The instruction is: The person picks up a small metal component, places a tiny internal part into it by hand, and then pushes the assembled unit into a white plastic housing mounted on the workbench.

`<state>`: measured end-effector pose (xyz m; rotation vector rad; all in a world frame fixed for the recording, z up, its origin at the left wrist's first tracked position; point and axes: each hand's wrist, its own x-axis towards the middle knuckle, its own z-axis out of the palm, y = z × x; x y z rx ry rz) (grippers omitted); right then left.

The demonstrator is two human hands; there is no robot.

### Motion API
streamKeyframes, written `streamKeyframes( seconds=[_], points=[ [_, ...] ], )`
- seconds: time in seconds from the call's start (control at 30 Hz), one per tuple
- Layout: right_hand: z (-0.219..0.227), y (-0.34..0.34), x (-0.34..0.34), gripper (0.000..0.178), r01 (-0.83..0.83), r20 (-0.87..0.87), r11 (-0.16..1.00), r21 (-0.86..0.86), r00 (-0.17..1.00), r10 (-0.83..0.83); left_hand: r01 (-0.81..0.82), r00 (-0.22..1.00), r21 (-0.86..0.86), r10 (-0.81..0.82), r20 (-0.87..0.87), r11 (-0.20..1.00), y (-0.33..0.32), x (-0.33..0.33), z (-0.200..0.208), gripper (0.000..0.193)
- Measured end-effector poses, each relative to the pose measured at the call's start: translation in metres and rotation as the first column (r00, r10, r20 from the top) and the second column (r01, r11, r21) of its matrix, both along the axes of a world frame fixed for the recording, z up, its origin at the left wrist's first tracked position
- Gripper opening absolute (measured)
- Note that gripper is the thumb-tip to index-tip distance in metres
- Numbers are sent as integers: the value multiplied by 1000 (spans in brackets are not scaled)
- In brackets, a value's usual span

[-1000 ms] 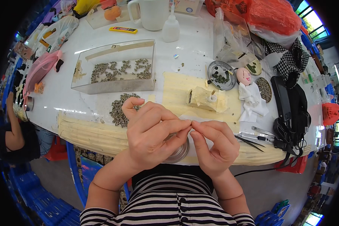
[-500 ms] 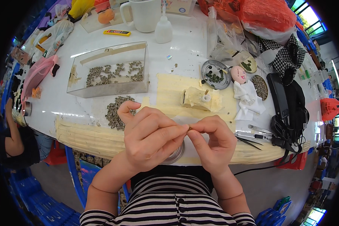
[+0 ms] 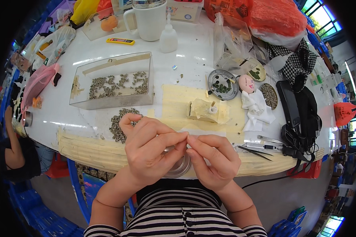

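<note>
My left hand [image 3: 149, 151] and my right hand [image 3: 216, 161] meet fingertip to fingertip above the table's near edge. Both are closed in a pinch; whatever lies between the fingertips is too small or hidden. Beneath them a round shallow dish [image 3: 182, 167] shows in part. Behind my left hand lies a heap of small grey-brown pieces [image 3: 119, 127], partly covered by it. Farther back, a clear box [image 3: 111, 103] contains more such pieces. Beyond my right hand stands a tape-wrapped block [image 3: 197, 112] with a short white peg on top.
A metal dish [image 3: 236, 93] with dark green bits, a pink egg-shaped object [image 3: 246, 83], crumpled tissue [image 3: 257, 108] and tweezers [image 3: 261, 152] lie on the right. At the back stand a white mug [image 3: 151, 23] and squeeze bottle [image 3: 169, 39]. Another person's arm [image 3: 12, 136] appears far left.
Both hands have shifted slightly left, still pinched together. The right fingers have changed their hold, its thumb now lower. A tiny brownish piece seen between the fingertips before is now hidden.
</note>
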<state>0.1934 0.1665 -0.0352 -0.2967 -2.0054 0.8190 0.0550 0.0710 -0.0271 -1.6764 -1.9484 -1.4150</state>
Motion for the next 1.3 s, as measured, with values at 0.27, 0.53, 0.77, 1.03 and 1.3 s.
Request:
streamKeyframes(
  seconds=[0.27, 0.53, 0.77, 1.03, 1.3],
  points=[
    [-2, 9, 9, 19, -205, -20, 802, -562, 972, 235, 84, 992, -4, -83, 90, 996, -3, -2, 4, 22],
    [-6, 10, 11, 17, -263, -133, 648, -714, 961, 243, 110, 992, -14, -109, 69, 994, -1, -2, 3, 23],
    [0, 3, 6, 26, -28, -9, 993, -118, 1000, 27, 51, 996, 12, -52, 77, 999, 1, 0, -1, 21],
    [-4, 8, 7, 26, -127, 21, 930, -345, 989, 144, 135, 985, 6, -135, 108, 991, -2, -5, 2, 23],
    [-7, 8, 8, 18, -224, -82, 771, -596, 972, 220, 140, 982, 6, -139, 125, 990, -1, -3, 2, 22]
  ],
)
